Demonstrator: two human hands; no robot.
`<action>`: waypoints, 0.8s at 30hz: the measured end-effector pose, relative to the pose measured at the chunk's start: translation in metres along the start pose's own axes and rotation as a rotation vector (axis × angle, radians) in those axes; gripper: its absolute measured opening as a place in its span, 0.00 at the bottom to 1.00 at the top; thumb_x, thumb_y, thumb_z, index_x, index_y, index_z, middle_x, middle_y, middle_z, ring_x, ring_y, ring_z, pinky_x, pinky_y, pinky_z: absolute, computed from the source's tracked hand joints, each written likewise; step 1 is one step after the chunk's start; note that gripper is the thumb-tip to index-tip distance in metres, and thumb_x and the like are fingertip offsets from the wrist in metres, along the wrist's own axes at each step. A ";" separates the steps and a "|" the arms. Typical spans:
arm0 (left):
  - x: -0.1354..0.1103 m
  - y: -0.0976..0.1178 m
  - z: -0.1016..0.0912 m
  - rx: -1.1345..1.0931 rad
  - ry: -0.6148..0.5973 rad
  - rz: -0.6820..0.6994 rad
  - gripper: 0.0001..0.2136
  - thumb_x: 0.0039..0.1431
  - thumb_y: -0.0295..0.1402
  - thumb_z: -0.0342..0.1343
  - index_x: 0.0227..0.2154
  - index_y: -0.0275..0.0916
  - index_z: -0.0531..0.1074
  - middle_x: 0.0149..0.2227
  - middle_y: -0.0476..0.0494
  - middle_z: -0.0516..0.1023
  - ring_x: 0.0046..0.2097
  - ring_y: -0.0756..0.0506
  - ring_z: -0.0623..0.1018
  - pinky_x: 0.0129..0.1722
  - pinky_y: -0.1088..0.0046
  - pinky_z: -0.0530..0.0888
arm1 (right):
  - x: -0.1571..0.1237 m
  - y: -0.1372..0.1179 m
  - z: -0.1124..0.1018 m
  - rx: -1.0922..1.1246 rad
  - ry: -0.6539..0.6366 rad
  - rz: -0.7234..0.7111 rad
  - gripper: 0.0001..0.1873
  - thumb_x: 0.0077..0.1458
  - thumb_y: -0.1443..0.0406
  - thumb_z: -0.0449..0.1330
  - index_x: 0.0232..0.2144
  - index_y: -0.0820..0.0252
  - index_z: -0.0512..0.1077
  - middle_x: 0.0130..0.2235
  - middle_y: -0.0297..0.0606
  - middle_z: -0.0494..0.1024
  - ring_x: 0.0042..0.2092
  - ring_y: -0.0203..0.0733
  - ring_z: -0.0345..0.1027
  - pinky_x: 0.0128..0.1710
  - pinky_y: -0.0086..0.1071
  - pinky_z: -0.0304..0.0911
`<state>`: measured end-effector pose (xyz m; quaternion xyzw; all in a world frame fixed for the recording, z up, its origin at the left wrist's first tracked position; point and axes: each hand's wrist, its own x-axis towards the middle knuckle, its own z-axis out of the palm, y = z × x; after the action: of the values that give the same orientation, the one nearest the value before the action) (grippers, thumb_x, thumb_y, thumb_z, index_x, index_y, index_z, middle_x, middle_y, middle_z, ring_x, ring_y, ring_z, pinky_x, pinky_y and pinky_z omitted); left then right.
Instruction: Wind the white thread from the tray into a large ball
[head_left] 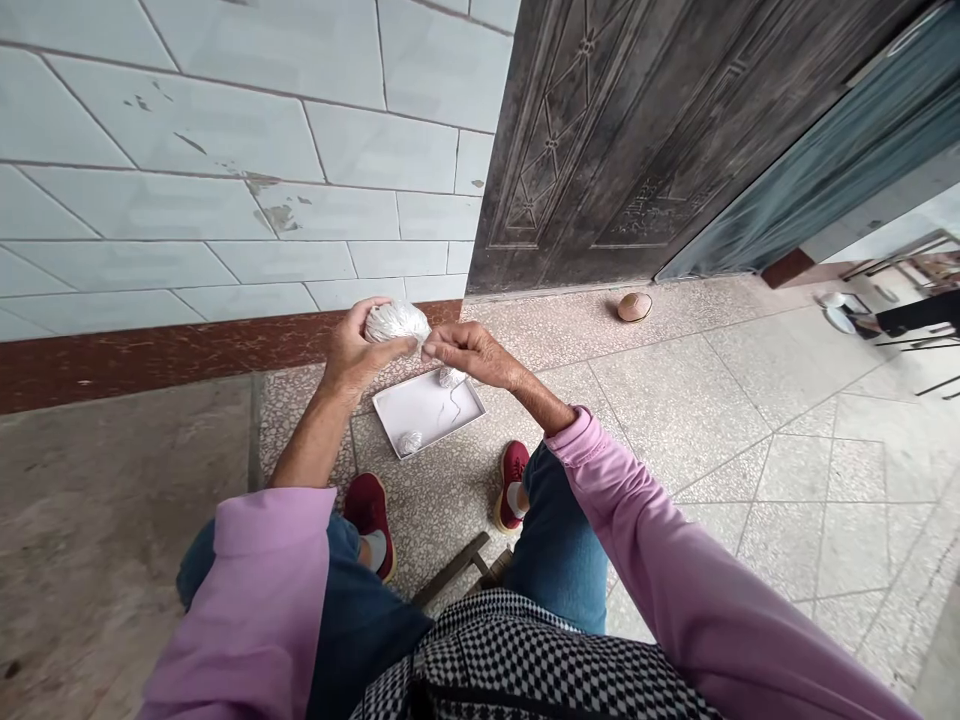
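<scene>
A white ball of string or plastic strip [396,321] rests in my left hand [354,350], whose fingers wrap round its left side and thumb lies along the bottom. My right hand [474,352] is closed in a pinch at the ball's right edge. What those fingertips pinch is too small to make out, perhaps the strand's end. Below both hands, a shallow white tray [420,405] lies on the floor. In it are a small white ball [409,442] near the front, another white ball [451,377] at the back, partly hidden by my right hand, and a thin loose strand [452,405].
Ahead stand a tiled wall [225,210] and a dark carved door [600,150]. A round brownish object [634,307] sits by the door's foot. My red shoes [367,515] flank the tray, with a wooden stool [465,570] under me. At far right, a person's dark sleeve [919,315] shows.
</scene>
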<state>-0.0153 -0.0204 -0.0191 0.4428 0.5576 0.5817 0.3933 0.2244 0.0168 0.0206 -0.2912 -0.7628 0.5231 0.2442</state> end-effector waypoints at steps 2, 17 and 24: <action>-0.006 0.007 0.001 0.006 -0.110 -0.040 0.36 0.35 0.42 0.89 0.52 0.43 0.87 0.48 0.42 0.88 0.51 0.32 0.86 0.53 0.57 0.83 | 0.002 -0.002 -0.008 -0.002 0.134 -0.022 0.22 0.87 0.57 0.74 0.36 0.56 0.81 0.34 0.33 0.74 0.38 0.42 0.65 0.43 0.38 0.65; -0.022 0.025 0.023 -0.514 -0.379 -0.237 0.29 0.44 0.45 0.90 0.47 0.39 0.92 0.50 0.33 0.94 0.55 0.29 0.92 0.52 0.55 0.91 | 0.023 0.039 -0.009 0.080 0.376 0.038 0.27 0.82 0.60 0.72 0.29 0.53 0.68 0.31 0.30 0.66 0.37 0.41 0.58 0.41 0.36 0.59; -0.006 0.015 0.034 -0.548 -0.111 -0.121 0.29 0.40 0.43 0.92 0.44 0.40 0.88 0.46 0.39 0.91 0.50 0.35 0.89 0.56 0.57 0.88 | 0.015 0.040 0.006 -0.089 0.197 0.068 0.23 0.85 0.64 0.68 0.32 0.55 0.71 0.33 0.30 0.70 0.40 0.42 0.65 0.49 0.36 0.62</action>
<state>0.0197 -0.0169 -0.0054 0.3169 0.3827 0.6610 0.5623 0.2173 0.0342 -0.0182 -0.3775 -0.7472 0.4656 0.2872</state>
